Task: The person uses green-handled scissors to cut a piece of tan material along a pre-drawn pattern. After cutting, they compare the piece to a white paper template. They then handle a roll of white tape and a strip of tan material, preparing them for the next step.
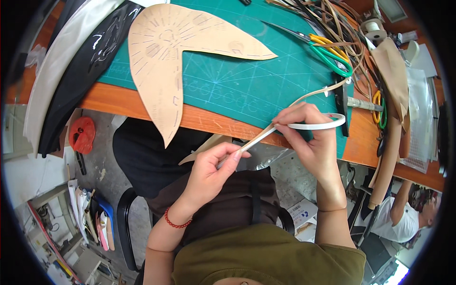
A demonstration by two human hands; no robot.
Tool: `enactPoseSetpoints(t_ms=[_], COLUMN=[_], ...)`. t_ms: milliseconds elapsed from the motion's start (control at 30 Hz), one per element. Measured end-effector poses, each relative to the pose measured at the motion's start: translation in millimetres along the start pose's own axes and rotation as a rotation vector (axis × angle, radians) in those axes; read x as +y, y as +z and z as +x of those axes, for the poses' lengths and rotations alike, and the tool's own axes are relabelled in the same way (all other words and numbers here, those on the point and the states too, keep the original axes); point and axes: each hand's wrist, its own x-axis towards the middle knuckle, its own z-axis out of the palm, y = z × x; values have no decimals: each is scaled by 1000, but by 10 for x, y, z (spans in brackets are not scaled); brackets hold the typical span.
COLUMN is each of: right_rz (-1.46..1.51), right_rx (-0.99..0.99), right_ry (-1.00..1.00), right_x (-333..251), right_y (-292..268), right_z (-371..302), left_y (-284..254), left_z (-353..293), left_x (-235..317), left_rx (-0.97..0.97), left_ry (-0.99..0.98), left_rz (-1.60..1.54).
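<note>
A narrow tan strip [316, 95], apparently leather, runs from the far right of the bench down through both hands. Between thumb and fingertips my left hand [209, 173] pinches its near end, just off the bench edge. My right hand [311, 137] grips the strip farther along, fingers pressed together. Around the right fingers hangs a thin white ring [341, 121], which looks like a roll of narrow tape. A white band [262, 136] lies along the strip between the hands. Whatever sits under the fingertips is hidden.
A tan curved pattern piece [156, 66] lies on the green cutting mat [228, 85], overhanging the wooden bench edge [114, 100]. Green-handled scissors [327, 57] rest by tangled strips [339, 28]. Black sheet material [90, 66] drapes at left. Another person [399, 216] is at far right.
</note>
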Motion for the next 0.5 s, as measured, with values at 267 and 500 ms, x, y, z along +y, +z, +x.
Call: enactPoseSetpoints(t_ms=[267,500], right_rz=[-205,-255], right_rx=[7,10], right_ry=[-205,-247], right_x=[64,94], right_y=[-18,17], right_z=[37,48], left_y=[1,-4], left_z=[-9,-19], left_x=[7,10], left_rx=[-16,-20], left_ry=[-39,-53], left_rz=[-8,-9])
